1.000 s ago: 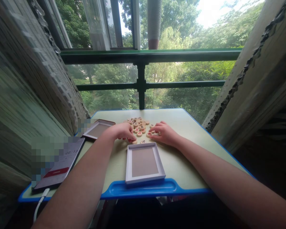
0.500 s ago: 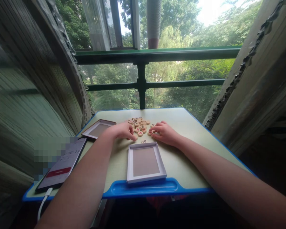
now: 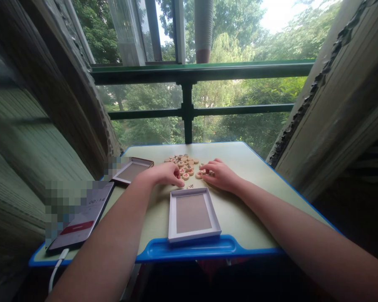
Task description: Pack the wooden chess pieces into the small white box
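Note:
Several round wooden game pieces [image 3: 185, 163] with red and dark marks lie in a loose heap on the far middle of the pale table [image 3: 239, 209]. My left hand [image 3: 164, 174] rests palm down at the heap's left edge, fingers curled, fingertips on a piece. My right hand [image 3: 219, 174] lies at the heap's right edge, fingers bent over a few pieces. One single piece [image 3: 190, 186] lies between my hands, just beyond an empty white-rimmed box tray [image 3: 192, 214] near the front edge.
A second box part with a dark rim [image 3: 132, 170] lies at the left. A phone [image 3: 82, 218] showing a timer sits at the front left with a white cable. A green railing [image 3: 189, 71] and woven blinds frame the table.
Both hands stay at the heap; the left fingertips have shifted slightly right toward the pieces. The phone timer has advanced by a second. The camera view has shifted a little.

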`<state>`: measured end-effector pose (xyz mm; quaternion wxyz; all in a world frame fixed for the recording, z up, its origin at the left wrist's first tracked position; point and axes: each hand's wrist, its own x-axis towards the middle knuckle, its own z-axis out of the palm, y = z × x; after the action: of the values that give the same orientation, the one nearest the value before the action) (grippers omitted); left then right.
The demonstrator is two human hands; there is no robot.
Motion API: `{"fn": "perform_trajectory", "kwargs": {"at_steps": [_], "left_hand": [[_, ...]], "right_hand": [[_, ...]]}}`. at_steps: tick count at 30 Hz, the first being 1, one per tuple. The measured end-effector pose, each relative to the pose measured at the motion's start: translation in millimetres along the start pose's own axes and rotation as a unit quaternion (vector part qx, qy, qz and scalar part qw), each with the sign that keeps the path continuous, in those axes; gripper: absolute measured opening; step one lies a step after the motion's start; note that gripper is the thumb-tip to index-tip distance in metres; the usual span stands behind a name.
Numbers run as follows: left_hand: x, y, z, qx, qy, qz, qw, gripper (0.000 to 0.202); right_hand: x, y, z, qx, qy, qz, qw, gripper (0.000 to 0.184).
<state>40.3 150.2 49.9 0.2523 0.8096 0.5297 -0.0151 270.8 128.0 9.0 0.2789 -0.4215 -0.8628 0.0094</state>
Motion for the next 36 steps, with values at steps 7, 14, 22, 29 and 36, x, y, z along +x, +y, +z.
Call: {"fn": "perform_trajectory", "kwargs": {"at_steps": [7, 14, 22, 29, 36], "left_hand": [[3, 4, 6.2, 0.021, 0.051, 0.014, 0.998, 0.033], [-5, 19, 2.2, -0.028, 0.082, 0.082, 0.993, 0.031], [-7, 22, 3.2, -0.155, 0.059, 0.063, 0.984, 0.024], [5, 4, 10.3, -0.145, -0.033, 0.098, 0.984, 0.027], [4, 4, 4.9, -0.083, 0.015, 0.081, 0.993, 0.034]], "right_hand": [[0, 3, -1, -0.005, 0.014, 0.012, 1.000, 0.022], [-1, 5, -4, -0.001, 0.029, 0.022, 0.999, 0.022], [-1, 4, 0, -0.019, 0.002, 0.004, 1.000, 0.020], [-1, -6, 3, -0.014, -0.035, -0.004, 0.999, 0.039], [9, -9, 4, -0.009, -0.067, 0.032, 0.997, 0.048]]}}
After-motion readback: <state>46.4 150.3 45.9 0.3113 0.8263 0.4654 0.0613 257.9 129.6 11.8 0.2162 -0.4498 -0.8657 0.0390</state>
